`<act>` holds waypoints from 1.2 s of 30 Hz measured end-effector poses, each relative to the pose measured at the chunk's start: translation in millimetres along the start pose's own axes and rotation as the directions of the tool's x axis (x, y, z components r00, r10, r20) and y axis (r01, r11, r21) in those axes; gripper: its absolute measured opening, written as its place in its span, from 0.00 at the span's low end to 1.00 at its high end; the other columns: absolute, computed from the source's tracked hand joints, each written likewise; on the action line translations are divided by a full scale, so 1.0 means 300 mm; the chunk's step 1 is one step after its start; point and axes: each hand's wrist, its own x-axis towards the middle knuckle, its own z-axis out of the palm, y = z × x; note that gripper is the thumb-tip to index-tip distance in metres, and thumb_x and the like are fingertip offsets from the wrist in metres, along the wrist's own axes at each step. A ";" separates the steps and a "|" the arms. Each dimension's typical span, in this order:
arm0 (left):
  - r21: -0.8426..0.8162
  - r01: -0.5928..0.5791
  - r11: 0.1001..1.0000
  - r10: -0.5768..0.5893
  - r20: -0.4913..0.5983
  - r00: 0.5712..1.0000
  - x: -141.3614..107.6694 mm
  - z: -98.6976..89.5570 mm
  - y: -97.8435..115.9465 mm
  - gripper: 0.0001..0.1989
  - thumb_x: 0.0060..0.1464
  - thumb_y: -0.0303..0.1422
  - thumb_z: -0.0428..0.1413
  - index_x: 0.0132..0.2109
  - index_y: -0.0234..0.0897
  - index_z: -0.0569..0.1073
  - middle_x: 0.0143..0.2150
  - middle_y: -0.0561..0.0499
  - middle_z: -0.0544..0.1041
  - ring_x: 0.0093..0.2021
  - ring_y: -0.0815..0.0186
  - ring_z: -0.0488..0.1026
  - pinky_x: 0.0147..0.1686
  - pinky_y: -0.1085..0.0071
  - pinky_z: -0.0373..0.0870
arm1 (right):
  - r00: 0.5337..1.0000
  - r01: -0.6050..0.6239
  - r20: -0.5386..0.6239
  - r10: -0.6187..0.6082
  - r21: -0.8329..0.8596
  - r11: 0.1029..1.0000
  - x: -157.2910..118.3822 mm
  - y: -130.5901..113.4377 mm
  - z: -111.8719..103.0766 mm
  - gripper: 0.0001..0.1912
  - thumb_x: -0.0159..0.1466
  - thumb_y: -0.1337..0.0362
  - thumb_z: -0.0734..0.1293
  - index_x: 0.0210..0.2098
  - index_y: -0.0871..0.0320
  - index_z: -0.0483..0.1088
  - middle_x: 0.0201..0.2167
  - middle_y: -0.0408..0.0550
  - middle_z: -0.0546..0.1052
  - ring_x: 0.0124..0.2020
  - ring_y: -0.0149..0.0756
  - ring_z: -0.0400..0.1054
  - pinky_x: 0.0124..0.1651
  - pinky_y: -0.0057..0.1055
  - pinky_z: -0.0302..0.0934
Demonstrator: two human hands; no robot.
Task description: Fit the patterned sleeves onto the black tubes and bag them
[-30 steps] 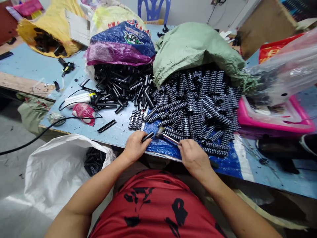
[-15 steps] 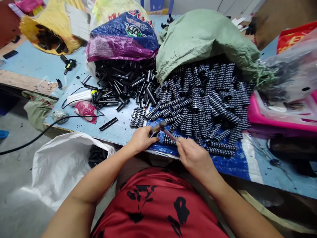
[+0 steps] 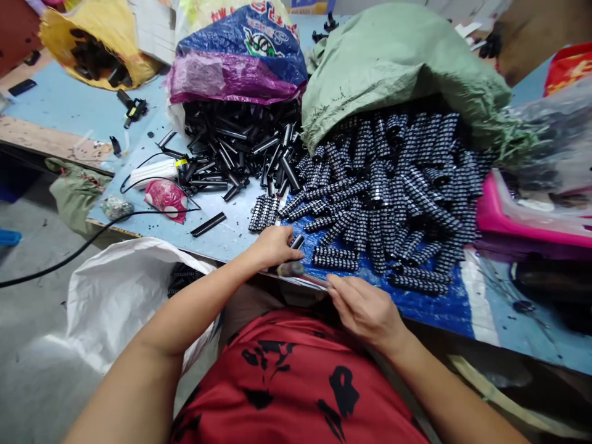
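My left hand [image 3: 274, 248] is closed around a short black tube [image 3: 298, 241] at the table's front edge, with the tube's shiny end sticking out past the fingers. In my right hand [image 3: 365, 308] is the thin handle of a small hammer [image 3: 290, 269]. The blurred hammer head lies low at the table edge, just below my left fingers. Beyond my left hand sits a small row of black-and-white patterned rollers [image 3: 264, 213]. A large heap of the same patterned rollers [image 3: 377, 185] spills from a green woven sack [image 3: 402, 68] to the right.
Plain black tubes [image 3: 231, 145] pile up under a blue and purple bag [image 3: 240, 61]. A single black tube [image 3: 208, 224] lies near a black cable [image 3: 152, 213]. A white sack [image 3: 111, 296] hangs open below the table. A pink basket [image 3: 494, 216] stands at right.
The hammer head has moved down from above the tube to the table edge below my left hand. More of the tube's end now shows past the fingers. The view has shifted slightly.
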 end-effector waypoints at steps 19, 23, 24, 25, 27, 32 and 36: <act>0.014 -0.101 0.995 0.101 -0.059 0.993 -0.228 -0.064 -0.043 0.13 0.56 0.39 0.60 0.31 0.40 0.65 0.27 0.54 0.68 0.28 0.65 0.63 0.29 0.68 0.52 | 0.997 -0.080 -0.019 0.078 -0.164 0.983 -0.081 0.073 -0.012 0.12 0.69 0.68 0.69 0.52 0.60 0.72 0.39 0.50 0.80 0.39 0.37 0.73 0.45 0.33 0.67; 0.018 0.006 1.000 -0.012 0.314 0.949 -0.456 -0.234 -0.239 0.16 0.53 0.42 0.63 0.31 0.39 0.66 0.27 0.55 0.67 0.28 0.67 0.61 0.28 0.70 0.52 | 0.983 -0.182 -0.065 0.170 -0.315 0.931 -0.091 0.080 -0.009 0.10 0.68 0.64 0.71 0.47 0.60 0.74 0.39 0.52 0.80 0.37 0.41 0.73 0.42 0.37 0.65; 0.052 0.055 0.997 -0.070 0.359 0.931 -0.501 -0.267 -0.286 0.16 0.52 0.43 0.64 0.31 0.39 0.67 0.28 0.55 0.68 0.28 0.67 0.62 0.27 0.70 0.52 | 0.980 -0.198 -0.094 0.177 -0.309 0.930 -0.071 0.073 -0.014 0.11 0.68 0.63 0.71 0.47 0.60 0.73 0.39 0.53 0.80 0.37 0.41 0.73 0.42 0.37 0.65; 0.066 0.091 0.994 -0.110 0.382 0.918 -0.535 -0.290 -0.324 0.16 0.51 0.44 0.65 0.32 0.39 0.69 0.28 0.55 0.69 0.28 0.66 0.62 0.27 0.70 0.53 | 0.976 -0.208 -0.117 0.182 -0.272 0.939 -0.041 0.064 -0.017 0.12 0.68 0.62 0.71 0.48 0.60 0.73 0.39 0.53 0.80 0.37 0.41 0.74 0.43 0.37 0.66; 0.052 0.127 0.991 -0.136 0.309 0.941 -0.558 -0.307 -0.370 0.16 0.54 0.48 0.63 0.36 0.40 0.72 0.29 0.54 0.70 0.29 0.65 0.65 0.29 0.70 0.56 | 0.969 -0.220 -0.140 0.203 -0.118 0.968 0.055 0.039 -0.010 0.12 0.70 0.61 0.69 0.51 0.59 0.72 0.39 0.52 0.81 0.37 0.38 0.75 0.44 0.34 0.67; 0.212 0.250 0.945 -0.119 -0.490 0.864 -0.389 -0.260 -0.392 0.11 0.65 0.40 0.50 0.42 0.38 0.72 0.40 0.44 0.76 0.42 0.56 0.72 0.44 0.63 0.66 | 0.926 -0.376 0.068 0.372 0.056 0.925 0.418 0.013 0.124 0.13 0.72 0.59 0.62 0.47 0.60 0.72 0.39 0.51 0.81 0.36 0.38 0.75 0.41 0.33 0.63; 0.329 0.354 0.875 -0.157 -0.500 0.852 -0.247 -0.242 -0.452 0.08 0.62 0.36 0.54 0.43 0.36 0.72 0.45 0.38 0.76 0.48 0.49 0.73 0.47 0.59 0.66 | 0.777 -0.596 0.226 0.588 -0.036 0.802 0.616 0.049 0.214 0.18 0.70 0.53 0.64 0.52 0.57 0.71 0.39 0.50 0.81 0.36 0.42 0.75 0.40 0.35 0.60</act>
